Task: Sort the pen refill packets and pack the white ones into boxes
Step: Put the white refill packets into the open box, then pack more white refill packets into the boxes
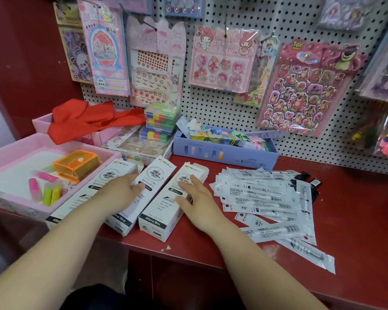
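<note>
- Step, as judged: white boxes (118, 172) set out, packing not begun
- Left hand (124, 189): relaxed, flat on middle box (159, 175), gripping nothing
- Right hand (195, 195): spread flat on right box (164, 209); far flap open, contents hidden
- Refill packets (262, 198): loose heap right of right hand
- Next: gather white ones, feed into open end
</note>
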`<state>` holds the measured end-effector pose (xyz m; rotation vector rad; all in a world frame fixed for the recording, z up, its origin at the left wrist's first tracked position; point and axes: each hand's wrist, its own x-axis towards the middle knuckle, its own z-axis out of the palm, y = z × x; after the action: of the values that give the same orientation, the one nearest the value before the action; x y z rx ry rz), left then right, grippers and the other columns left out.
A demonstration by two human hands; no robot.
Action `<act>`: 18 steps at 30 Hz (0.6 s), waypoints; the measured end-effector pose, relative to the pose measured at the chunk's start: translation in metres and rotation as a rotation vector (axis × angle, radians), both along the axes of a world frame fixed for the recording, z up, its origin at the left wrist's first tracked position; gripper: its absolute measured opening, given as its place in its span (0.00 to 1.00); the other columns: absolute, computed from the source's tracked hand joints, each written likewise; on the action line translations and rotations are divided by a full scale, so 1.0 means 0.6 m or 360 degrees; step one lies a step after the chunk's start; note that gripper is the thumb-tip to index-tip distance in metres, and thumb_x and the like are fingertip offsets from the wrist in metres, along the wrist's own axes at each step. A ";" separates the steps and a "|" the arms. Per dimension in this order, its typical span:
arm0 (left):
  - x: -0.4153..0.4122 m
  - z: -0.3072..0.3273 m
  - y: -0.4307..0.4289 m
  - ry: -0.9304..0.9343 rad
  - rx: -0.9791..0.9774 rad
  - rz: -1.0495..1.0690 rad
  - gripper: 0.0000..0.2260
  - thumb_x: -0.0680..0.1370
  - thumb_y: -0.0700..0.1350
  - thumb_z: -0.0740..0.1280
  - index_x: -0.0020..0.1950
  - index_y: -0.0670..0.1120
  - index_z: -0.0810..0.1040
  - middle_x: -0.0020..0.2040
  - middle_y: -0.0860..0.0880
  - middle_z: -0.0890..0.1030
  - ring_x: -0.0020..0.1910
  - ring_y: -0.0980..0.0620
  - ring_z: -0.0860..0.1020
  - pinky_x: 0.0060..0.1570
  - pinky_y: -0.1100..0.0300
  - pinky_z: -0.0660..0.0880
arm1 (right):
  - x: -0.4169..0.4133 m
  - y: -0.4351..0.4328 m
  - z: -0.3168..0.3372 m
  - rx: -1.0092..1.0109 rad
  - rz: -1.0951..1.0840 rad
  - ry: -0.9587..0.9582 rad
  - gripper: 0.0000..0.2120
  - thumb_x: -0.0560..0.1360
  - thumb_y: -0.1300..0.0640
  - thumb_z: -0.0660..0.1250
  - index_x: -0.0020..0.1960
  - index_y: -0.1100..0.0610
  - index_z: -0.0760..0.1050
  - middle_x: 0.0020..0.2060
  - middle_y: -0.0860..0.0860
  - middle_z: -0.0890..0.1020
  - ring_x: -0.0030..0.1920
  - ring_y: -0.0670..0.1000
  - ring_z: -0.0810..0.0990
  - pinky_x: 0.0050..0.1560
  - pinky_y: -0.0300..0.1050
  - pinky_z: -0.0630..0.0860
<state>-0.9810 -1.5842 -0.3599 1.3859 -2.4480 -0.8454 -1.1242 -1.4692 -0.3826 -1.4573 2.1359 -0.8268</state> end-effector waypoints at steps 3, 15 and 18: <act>-0.003 -0.004 0.008 0.0001 -0.0133 0.0066 0.21 0.79 0.47 0.57 0.72 0.47 0.61 0.68 0.44 0.70 0.58 0.46 0.73 0.50 0.58 0.67 | -0.003 0.002 0.000 -0.0032 -0.0001 -0.0017 0.23 0.78 0.52 0.58 0.72 0.49 0.58 0.76 0.50 0.50 0.75 0.51 0.49 0.73 0.46 0.49; -0.023 0.013 0.050 0.0444 -0.0437 0.0201 0.13 0.77 0.45 0.61 0.61 0.45 0.75 0.64 0.45 0.75 0.62 0.44 0.72 0.60 0.53 0.67 | -0.193 0.148 0.046 0.0230 -0.0228 0.0378 0.38 0.70 0.52 0.70 0.74 0.48 0.53 0.75 0.50 0.52 0.75 0.51 0.50 0.73 0.46 0.51; -0.067 0.019 0.134 0.0649 -0.0473 -0.0076 0.11 0.76 0.45 0.63 0.56 0.47 0.78 0.58 0.50 0.78 0.57 0.52 0.73 0.53 0.63 0.64 | -0.222 0.151 0.042 0.0438 -0.0154 0.0482 0.41 0.69 0.50 0.70 0.74 0.48 0.50 0.76 0.50 0.50 0.75 0.51 0.49 0.73 0.48 0.50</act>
<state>-1.0213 -1.5036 -0.3486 0.9477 -2.1864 -0.6607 -1.2574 -1.3783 -0.3577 -1.4143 2.4425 -0.3375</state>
